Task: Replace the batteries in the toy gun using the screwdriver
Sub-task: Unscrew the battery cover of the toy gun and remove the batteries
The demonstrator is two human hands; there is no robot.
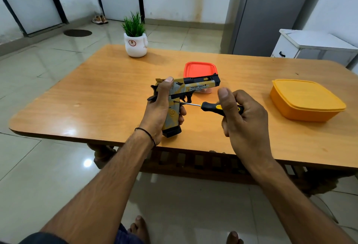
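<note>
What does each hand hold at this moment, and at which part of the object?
The left hand grips the toy gun by its grip. The right hand holds the screwdriver by its handle.

Left hand: my left hand (159, 109) grips the toy gun (195, 87) by its handle, thumb up along the slide, barrel pointing right.
Right hand: my right hand (245, 117) curls round the screwdriver (211, 106) handle, thumb raised.
Screwdriver tip: against the upper side of the gun's grip.
Table (96, 96): red-lidded tub (199, 69) just beyond the gun, orange box (306, 100) at right, potted plant (135, 44) at the far edge.
</note>
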